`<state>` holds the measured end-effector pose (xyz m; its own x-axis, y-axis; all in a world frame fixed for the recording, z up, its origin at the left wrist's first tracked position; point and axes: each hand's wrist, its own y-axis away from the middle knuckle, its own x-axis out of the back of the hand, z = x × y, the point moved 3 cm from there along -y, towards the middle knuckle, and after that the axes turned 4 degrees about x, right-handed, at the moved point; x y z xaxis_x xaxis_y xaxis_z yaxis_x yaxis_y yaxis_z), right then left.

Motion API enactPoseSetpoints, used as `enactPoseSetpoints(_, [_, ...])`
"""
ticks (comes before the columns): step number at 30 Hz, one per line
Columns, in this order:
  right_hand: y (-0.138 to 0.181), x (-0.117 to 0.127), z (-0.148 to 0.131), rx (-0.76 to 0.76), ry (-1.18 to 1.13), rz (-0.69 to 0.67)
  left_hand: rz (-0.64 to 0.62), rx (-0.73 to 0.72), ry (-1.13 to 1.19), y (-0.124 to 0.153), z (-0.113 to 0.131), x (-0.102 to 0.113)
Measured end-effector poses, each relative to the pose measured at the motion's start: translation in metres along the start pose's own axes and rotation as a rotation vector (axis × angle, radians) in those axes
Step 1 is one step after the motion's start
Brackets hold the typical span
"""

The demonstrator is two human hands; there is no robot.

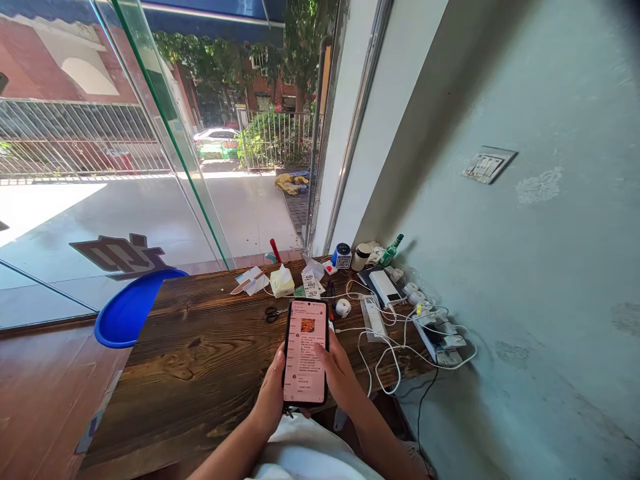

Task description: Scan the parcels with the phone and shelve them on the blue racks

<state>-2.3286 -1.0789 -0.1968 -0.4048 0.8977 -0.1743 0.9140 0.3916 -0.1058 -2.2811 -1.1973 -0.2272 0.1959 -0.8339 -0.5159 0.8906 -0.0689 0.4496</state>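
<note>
A black-edged smartphone (306,367) is held upright in front of me, its lit screen showing a small food-like picture above lines of text. My left hand (273,387) grips its left side, thumb along the edge and the other fingers hidden behind. On the right side my right hand (336,367) also holds it, with the thumb over the screen. Just beyond the phone, black-handled scissors (273,314) and a white roll (343,307) lie on the dark wooden table (190,353).
Printed number slips (311,284), a tissue pack (282,282) and a blue round device with a QR code (342,257) stand along the back. White cables (395,360) and a power strip (430,337) crowd the right, by the wall. A blue basin (120,320) sits left of the table.
</note>
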Motion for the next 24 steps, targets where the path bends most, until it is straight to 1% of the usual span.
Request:
enactPoseSetpoints(6, [0.0035, 0.0029, 0.0011, -0.004, 0.044, -0.035, 0.015, -0.011, 0.006, -0.0003, -0.0012, 0.0021])
enactPoseSetpoints(8, [0.0043, 0.0016, -0.0010, -0.008, 0.041, -0.095, 0.010, 0.001, 0.013, 0.0001, -0.0017, 0.0018])
enactPoseSetpoints(11, [0.0059, -0.0020, -0.0056, -0.022, -0.028, -0.176, -0.007, 0.002, 0.018, 0.0004, -0.0010, 0.0010])
enactPoseSetpoints(13, [0.0069, -0.0020, -0.0063, -0.032, -0.055, -0.149, -0.006, -0.004, 0.004, 0.0001, -0.0003, 0.0013])
enactPoseSetpoints(15, [0.0077, -0.0003, -0.0042, -0.038, -0.036, -0.104, 0.004, -0.003, -0.012, -0.0008, -0.0004, 0.0022])
enactPoseSetpoints(16, [0.0081, 0.0002, -0.0026, -0.041, -0.029, -0.103, 0.005, 0.005, -0.012, -0.0014, -0.0009, 0.0025])
enactPoseSetpoints(20, [0.0094, -0.0010, -0.0004, -0.013, -0.023, -0.192, -0.003, 0.017, 0.023, -0.0029, -0.0033, 0.0028])
enactPoseSetpoints(22, [0.0096, -0.0022, -0.0032, 0.011, -0.016, -0.215, -0.001, 0.006, 0.026, -0.0028, -0.0035, 0.0027])
enactPoseSetpoints(24, [0.0094, -0.0036, -0.0057, 0.004, -0.026, -0.224, 0.000, 0.000, 0.019, -0.0024, -0.0033, 0.0026])
